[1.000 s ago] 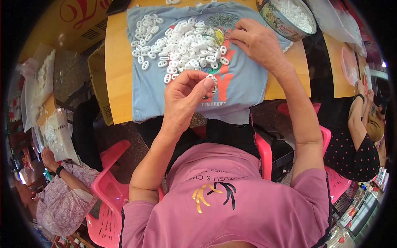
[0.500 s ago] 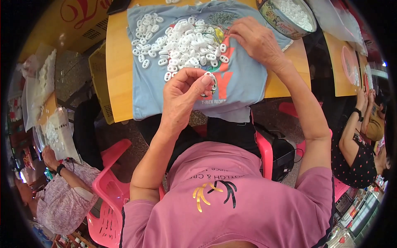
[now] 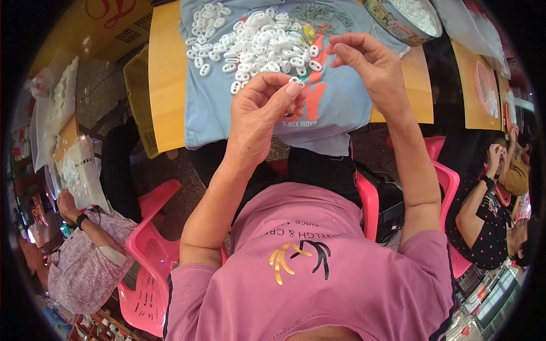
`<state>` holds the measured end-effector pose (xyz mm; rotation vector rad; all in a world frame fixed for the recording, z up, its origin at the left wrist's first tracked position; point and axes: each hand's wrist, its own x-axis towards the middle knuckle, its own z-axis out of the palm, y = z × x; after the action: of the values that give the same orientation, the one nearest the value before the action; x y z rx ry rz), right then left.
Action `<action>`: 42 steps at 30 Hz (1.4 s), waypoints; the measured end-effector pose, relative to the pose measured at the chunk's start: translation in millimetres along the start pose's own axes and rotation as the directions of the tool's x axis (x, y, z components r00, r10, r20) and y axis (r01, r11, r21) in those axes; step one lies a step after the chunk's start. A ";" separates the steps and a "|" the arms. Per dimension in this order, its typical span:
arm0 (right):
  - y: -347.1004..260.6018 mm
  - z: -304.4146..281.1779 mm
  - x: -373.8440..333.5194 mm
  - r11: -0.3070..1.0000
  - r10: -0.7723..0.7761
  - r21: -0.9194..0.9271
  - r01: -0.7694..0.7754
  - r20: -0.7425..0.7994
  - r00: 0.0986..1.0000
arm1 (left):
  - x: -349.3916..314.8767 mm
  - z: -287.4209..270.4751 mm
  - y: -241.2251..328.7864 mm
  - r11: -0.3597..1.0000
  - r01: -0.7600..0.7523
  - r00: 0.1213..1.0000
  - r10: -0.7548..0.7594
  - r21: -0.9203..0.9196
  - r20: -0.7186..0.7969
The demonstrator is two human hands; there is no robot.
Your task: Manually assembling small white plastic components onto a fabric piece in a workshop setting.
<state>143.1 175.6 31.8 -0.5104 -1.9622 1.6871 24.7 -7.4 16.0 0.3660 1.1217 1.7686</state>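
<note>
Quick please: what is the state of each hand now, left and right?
Left hand: fingers closed, pinching a small white plastic piece.
Right hand: fingertips pinched together above the blue cloth; whether it holds anything cannot be told.

1. The person wears a pink T-shirt [image 3: 318,284] with short sleeves that end above the elbows.
2. On the shirt's chest sits a curved motif [image 3: 298,256] with yellow strokes on one side and black strokes on the other.
3. Just above the motif run two lines of dark lettering.
4. Both forearms, the left hand [image 3: 261,113] and the right hand [image 3: 369,65] are bare, with no watch, ring or glove visible.
</note>
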 end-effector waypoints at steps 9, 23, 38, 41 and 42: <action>-5.6 42.6 -34.1 0.951 0.111 0.287 -0.119 0.043 0.993 | -9.9 8.3 1.4 0.988 -0.128 0.991 0.125 0.090 0.044; -12.7 56.6 -47.0 0.982 -0.143 -0.128 0.138 -0.031 0.989 | -18.3 7.7 0.4 0.984 -0.140 0.990 0.136 0.109 0.038; -10.7 59.0 -52.9 0.994 0.013 0.109 -0.009 -0.035 0.999 | -17.6 4.3 -1.9 0.990 -0.138 0.988 0.136 0.028 0.076; -9.1 58.1 -52.8 0.983 0.058 0.175 -0.051 -0.037 0.998 | -16.9 2.5 -2.4 0.988 -0.144 0.987 0.140 0.049 0.082; -8.4 57.7 -52.7 0.970 0.094 0.229 -0.082 -0.044 0.995 | -16.9 2.0 -2.6 0.989 -0.141 0.987 0.138 0.037 0.077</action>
<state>151.7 97.6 27.2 -0.5581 -1.7031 1.9028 35.7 -20.4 18.9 0.5432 1.1048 1.8395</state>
